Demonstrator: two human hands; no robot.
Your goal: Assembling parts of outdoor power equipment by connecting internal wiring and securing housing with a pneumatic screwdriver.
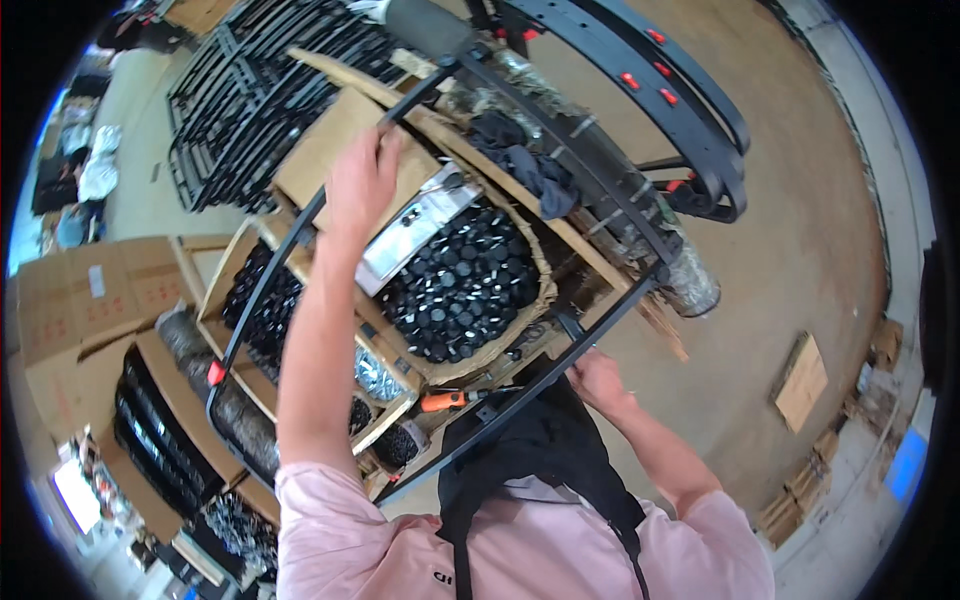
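A black metal tube frame [417, 95] lies tilted across the bins in front of me. My left hand [362, 185] is closed around its far left bar. At the near bar, beside my black apron [530, 450], my right hand [598, 382] has curled fingers; they are partly hidden, and I cannot make out what is in them. Beneath the frame, a cardboard box holds many small black plastic caps [465, 285]. A white printed sheet [410, 230] lies along that box's far left side. Close to the near bar sits an orange-handled tool [440, 401].
Plastic-wrapped rolls [690, 280] and a dark cloth [525, 160] lie right of the bins. Curved black frame parts with red pieces [650, 75] stand beyond. Stacked black frames [260, 100] fill the far left. Cardboard boxes [100, 290] stand left; a wooden board [800, 382] lies right.
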